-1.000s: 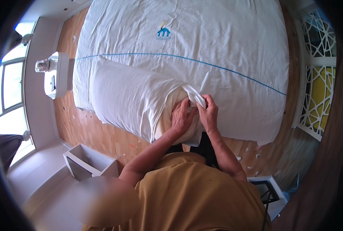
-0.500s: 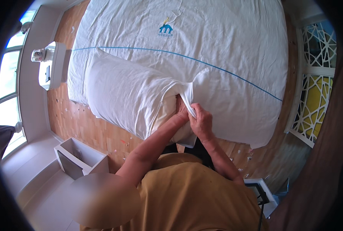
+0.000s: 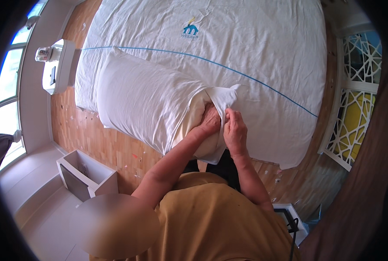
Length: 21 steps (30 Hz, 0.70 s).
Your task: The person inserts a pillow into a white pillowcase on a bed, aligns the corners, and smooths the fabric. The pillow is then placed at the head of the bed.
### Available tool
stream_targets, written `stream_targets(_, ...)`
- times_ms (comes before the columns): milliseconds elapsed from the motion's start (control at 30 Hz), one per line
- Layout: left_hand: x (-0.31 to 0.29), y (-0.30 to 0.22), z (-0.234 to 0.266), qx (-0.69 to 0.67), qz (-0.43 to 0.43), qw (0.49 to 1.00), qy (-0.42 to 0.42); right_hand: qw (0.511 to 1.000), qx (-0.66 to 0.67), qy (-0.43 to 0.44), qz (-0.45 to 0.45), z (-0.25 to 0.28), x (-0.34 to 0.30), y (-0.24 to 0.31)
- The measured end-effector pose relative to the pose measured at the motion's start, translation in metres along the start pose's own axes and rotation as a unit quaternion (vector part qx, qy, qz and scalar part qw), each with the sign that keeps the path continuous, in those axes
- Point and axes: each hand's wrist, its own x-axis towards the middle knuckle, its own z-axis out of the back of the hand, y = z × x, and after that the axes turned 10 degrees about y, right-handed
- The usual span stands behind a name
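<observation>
A plump pillow [image 3: 195, 118], cream where it shows at the open end, lies mostly inside a white pillowcase [image 3: 144, 93] on the near part of the bed. My left hand [image 3: 211, 121] reaches into that open end against the pillow, its fingers hidden under the cloth. Just to its right, my right hand [image 3: 236, 132] pinches the edge of the pillowcase between thumb and fingers. A loose flap of the case spreads over the bed beyond both hands.
The bed wears a white cover [image 3: 274, 130] with a thin blue line across it. At far left stands a white bedside cabinet [image 3: 63, 65] with a jar on it. An open-topped white box [image 3: 108, 186] sits lower left; a white lattice panel [image 3: 343, 127] is at right.
My right hand has shifted slightly up and right with the pillowcase edge. More of the back of my left hand now shows at the opening. The view has shifted a little.
</observation>
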Motion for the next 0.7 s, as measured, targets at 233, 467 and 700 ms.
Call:
stream_targets(233, -0.007, -0.015, 0.006, 0.005, -0.043, 0.999, 0.018, 0.998, 0.048, -0.017, -0.048, 0.009, 0.008, -0.018)
stream_targets(467, -0.025, -0.02, -0.005, 0.143, -0.052, 0.983, 0.098, 0.978, -0.19, 0.074, -0.048, 0.0, 0.03, -0.01)
stream_targets(700, -0.027, -0.027, -0.004, 0.117, -0.066, 0.98, 0.149, 0.946, -0.307, 0.099, -0.043, -0.017, 0.039, -0.037)
